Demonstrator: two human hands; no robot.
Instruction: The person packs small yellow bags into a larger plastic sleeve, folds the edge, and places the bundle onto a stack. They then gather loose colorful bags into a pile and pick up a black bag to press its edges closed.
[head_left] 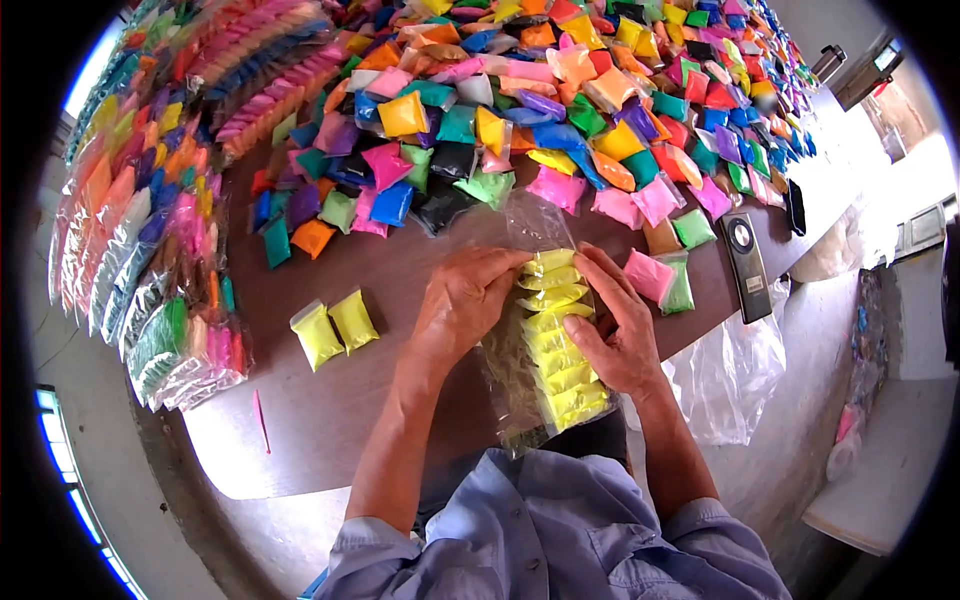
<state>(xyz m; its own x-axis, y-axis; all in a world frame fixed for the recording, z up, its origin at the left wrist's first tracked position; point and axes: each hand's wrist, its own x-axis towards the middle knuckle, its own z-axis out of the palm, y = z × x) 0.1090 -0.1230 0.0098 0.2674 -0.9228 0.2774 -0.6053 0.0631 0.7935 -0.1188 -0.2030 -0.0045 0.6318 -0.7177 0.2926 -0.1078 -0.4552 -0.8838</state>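
From the head view I see a dark brown tabletop [300, 430], with bundled colored packets [150, 230] at left, a pink stick [261, 420] and two loose yellow packets [335, 328] nearer. My left hand [462, 300] pinches the top of a clear bag [515, 370] at the table's near edge; inside, yellow packets [565, 350] lie stacked. My right hand [615, 330] is partly open, thumb across them, fingers along their side. Rightward are a black-and-silver device [745, 262], crumpled clear plastic [730, 375] and pale floor [770, 480].
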